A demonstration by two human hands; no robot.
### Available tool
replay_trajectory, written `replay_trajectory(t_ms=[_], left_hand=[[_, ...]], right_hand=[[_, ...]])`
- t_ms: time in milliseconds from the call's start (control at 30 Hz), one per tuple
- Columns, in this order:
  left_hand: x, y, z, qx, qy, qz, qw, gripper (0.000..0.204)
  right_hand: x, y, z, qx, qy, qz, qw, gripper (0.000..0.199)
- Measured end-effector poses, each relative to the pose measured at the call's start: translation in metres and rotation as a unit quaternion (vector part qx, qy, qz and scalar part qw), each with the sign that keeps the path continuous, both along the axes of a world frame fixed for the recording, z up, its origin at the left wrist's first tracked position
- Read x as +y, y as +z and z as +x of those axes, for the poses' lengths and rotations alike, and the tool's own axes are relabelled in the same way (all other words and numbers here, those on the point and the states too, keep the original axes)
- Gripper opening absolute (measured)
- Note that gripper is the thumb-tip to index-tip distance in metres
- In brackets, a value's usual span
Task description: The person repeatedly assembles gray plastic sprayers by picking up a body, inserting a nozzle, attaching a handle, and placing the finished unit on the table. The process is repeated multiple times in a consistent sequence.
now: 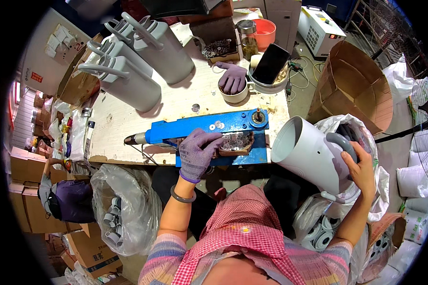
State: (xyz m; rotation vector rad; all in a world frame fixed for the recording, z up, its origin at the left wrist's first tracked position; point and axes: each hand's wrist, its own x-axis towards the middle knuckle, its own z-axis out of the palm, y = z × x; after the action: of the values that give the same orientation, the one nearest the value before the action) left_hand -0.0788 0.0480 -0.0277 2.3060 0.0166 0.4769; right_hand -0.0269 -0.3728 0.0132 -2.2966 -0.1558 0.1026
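My left hand (199, 151), in a purple knitted glove, is over the blue metal bench tool (176, 129), just left of a small open box of washers (236, 142). Its thumb and fingertips are drawn together; whatever may be between them is too small to make out. A few loose washers (218, 124) lie on the blue top beside the fingers. My bare right hand (359, 166) grips the dark grey handle of a light grey plastic watering can (302, 149). The can is tilted at the table's right edge, its round open end facing left.
Several grey watering cans (169, 57) stand at the table's back left. A purple glove (234, 78) rests on a white cup near a phone (271, 64). Plastic bags of grey parts (123, 209) flank me. A large cardboard box (352, 90) stands right. Another person (69, 194) is far left.
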Motion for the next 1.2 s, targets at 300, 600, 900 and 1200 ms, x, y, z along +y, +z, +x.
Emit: replay_trajectory(t_ms=[300, 600, 900, 1200], left_hand=[[-0.035, 0.034, 0.035, -0.110, -0.099, -0.054, 0.988, 0.019], [-0.043, 0.015, 0.074, -0.226, -0.163, 0.122, 0.953, 0.028], [-0.036, 0.031, 0.056, -0.092, -0.098, -0.100, 0.986, 0.031], [-0.021, 0.011, 0.029, 0.156, -0.021, -0.299, 0.941, 0.033]], right_hand=[[-0.005, 0.002, 0.001, 0.018, 0.002, 0.011, 1.000, 0.022], [-0.003, 0.003, 0.008, -0.025, 0.017, -0.001, 1.000, 0.024], [0.036, 0.058, 0.058, -0.055, 0.074, -0.057, 0.994, 0.031], [0.150, 0.093, 0.101, -0.146, 0.226, -0.157, 0.950, 0.046]])
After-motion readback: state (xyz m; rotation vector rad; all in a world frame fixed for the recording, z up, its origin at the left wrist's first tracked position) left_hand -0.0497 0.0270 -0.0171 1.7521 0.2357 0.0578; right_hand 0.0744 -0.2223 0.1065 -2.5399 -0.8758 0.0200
